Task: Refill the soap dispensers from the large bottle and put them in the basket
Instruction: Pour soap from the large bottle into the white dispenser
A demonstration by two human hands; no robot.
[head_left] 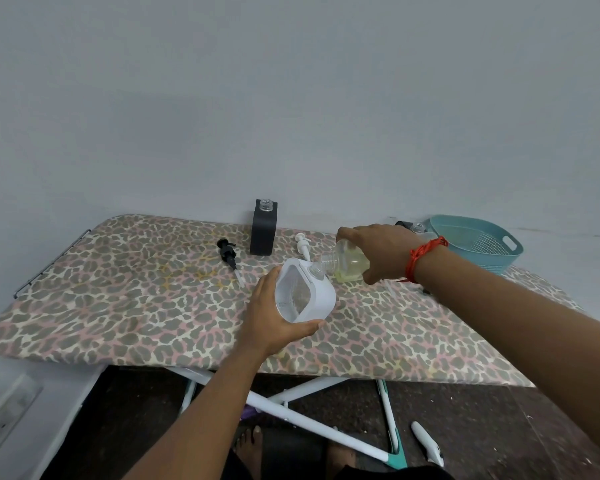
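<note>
Leopard-print ironing board point(118, 323), going from the left end. A black pump head point(228, 255) lies loose on its side towards the far edge. Just right of it a black square dispenser point(264, 230) stands upright at the far edge with its neck uncapped. Then there's a white pump head point(302, 244), also lying loose.

Mid-board, the left hand point(274, 317) is wrapped round the base of a white dispenser point(305, 292) and holds it tilted. The right hand point(381, 251) grips the large bottle point(347, 263), fingers curled over it. It's tipped over with yellowish soap inside, and its mouth is right at the dispenser's open neck. The teal basket point(478, 244) sits on the far right corner. Another open bottle neck point(418, 226) shows just beside it, mostly hidden.
</note>
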